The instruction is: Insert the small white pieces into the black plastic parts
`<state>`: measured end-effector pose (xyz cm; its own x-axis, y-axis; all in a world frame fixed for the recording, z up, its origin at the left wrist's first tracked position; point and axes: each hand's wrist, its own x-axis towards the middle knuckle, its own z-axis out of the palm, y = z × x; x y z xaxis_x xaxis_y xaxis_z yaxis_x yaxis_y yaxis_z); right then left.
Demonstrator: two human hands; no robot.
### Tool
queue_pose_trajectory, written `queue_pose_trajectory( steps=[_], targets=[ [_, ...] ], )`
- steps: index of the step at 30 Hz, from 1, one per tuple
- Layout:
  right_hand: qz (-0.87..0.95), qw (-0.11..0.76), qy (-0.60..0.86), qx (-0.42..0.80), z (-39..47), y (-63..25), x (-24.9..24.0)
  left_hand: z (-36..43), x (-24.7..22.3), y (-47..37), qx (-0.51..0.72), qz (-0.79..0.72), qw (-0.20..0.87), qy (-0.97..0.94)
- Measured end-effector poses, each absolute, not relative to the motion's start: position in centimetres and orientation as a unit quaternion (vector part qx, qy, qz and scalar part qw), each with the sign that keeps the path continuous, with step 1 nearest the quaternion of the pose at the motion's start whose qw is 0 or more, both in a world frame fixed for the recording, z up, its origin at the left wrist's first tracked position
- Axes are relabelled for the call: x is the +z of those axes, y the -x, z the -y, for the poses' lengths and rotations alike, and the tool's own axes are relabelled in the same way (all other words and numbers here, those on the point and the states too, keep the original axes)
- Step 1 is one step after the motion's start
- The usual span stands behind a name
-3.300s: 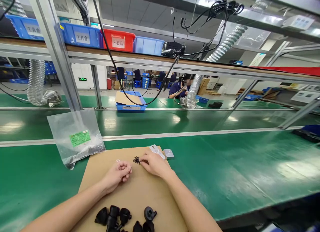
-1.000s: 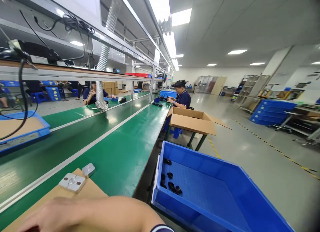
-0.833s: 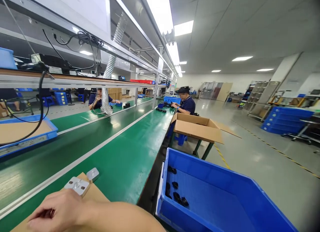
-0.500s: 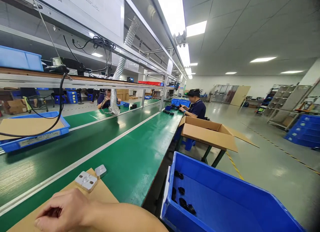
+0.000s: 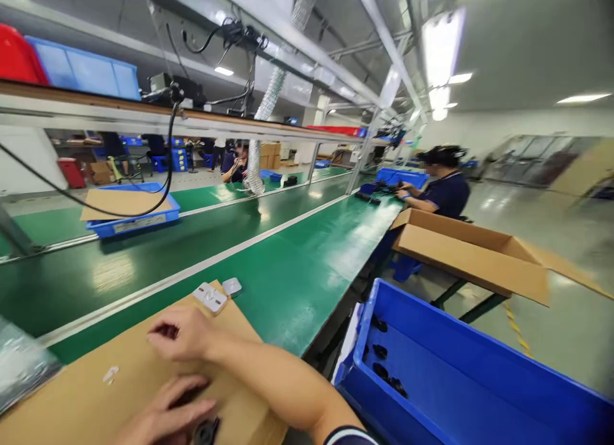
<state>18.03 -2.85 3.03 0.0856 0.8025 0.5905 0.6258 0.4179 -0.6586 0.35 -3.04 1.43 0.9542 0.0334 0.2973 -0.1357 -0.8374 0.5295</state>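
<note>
- We see a black part (image 5: 206, 430) at seven o'clock in view, against the cardboard sheet (image 5: 67, 410).
- Our left hand (image 5: 167, 410) lies at the part's ten o'clock, thumb and forefinger spread; we cannot tell whether it touches the part.
- Our right hand (image 5: 185, 333) is near twelve o'clock of the part, fingers curled toward the thumb; we cannot tell if they pinch anything.
- Just beyond, at one o'clock from that hand, is a metal block (image 5: 210, 298).
- At two o'clock from the part, a blue bin (image 5: 460, 343) holds black pieces (image 5: 380, 351).
- Farther, at eleven, a blue tray (image 5: 102, 229) bears a label (image 5: 139, 223), too blurred to read.
</note>
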Motion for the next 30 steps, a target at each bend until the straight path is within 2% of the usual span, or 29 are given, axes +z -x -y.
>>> queue_pose_trajectory(
  steps=[4,7,13,18,24,27,30],
  targets=[
    [0.659,0.523,0.529,0.107,3.2,-18.5,3.7,3.5,5.5,0.8,0.065,-0.034,0.330,-0.941],
    [0.650,0.530,0.531,0.122,3.4,-18.7,3.9,6.0,7.3,0.8,0.019,-0.048,0.298,-0.953],
    [0.659,0.529,0.522,0.118,3.7,-18.7,3.7,10.4,5.9,-0.1,-0.023,0.015,0.206,-0.978],
    [0.648,0.547,0.514,0.132,3.5,-19.0,3.5,8.5,5.0,0.4,0.037,-0.089,0.206,-0.974],
    [0.650,0.535,0.521,0.145,3.6,-19.3,3.5,6.4,5.3,0.7,0.079,-0.213,0.298,-0.927],
    [0.649,0.532,0.522,0.152,3.7,-19.3,3.3,4.9,6.0,0.8,0.077,-0.218,0.335,-0.913],
    [0.649,0.536,0.516,0.158,3.6,-19.4,3.0,3.1,6.2,1.2,0.077,-0.179,0.316,-0.928]
  ],
)
